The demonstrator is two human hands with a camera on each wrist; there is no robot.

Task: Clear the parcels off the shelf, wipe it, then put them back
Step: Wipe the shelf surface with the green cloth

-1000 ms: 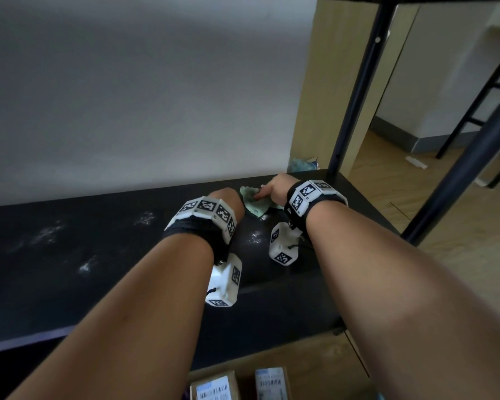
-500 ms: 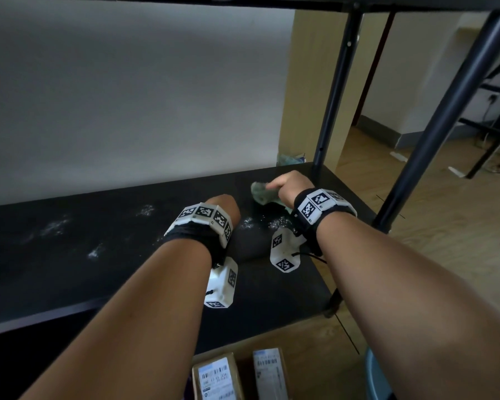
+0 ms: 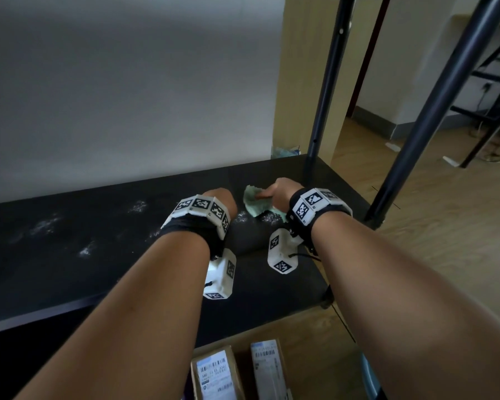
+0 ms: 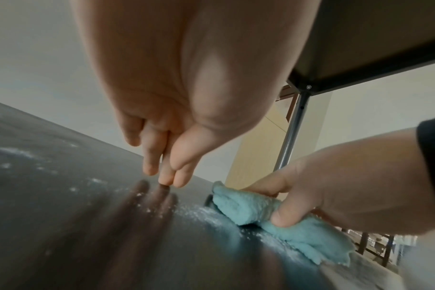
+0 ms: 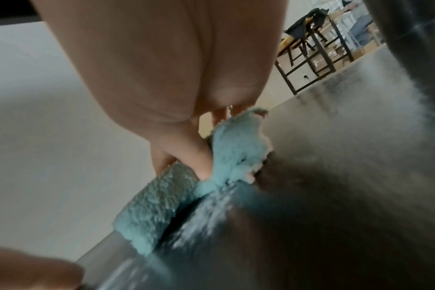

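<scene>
The black shelf [image 3: 98, 269] carries no parcels and has white dust patches [image 3: 44, 226] on it. My right hand [image 3: 277, 192] grips a crumpled teal cloth [image 3: 254, 204] and presses it on the shelf near its right end. White dust [image 4: 199, 212] lies just in front of the cloth [image 4: 249, 206]. In the right wrist view the cloth [image 5: 234, 157] is bunched under my thumb. My left hand [image 4: 166, 179] stands beside it with straight fingers, their tips touching the shelf and holding nothing. Two cardboard parcels [image 3: 217, 373] with white labels lie on the floor below.
Black shelf posts stand at the right rear corner [image 3: 326, 82] and the right front [image 3: 433, 111]. An upper shelf board [image 4: 373, 39] hangs overhead. A grey wall backs the shelf. Wooden floor spreads to the right, with a blue round object [image 3: 370, 379] by my right arm.
My right hand has slid the cloth a little to the right, away from my left hand, over the dust. My left hand has stayed in place on the shelf.
</scene>
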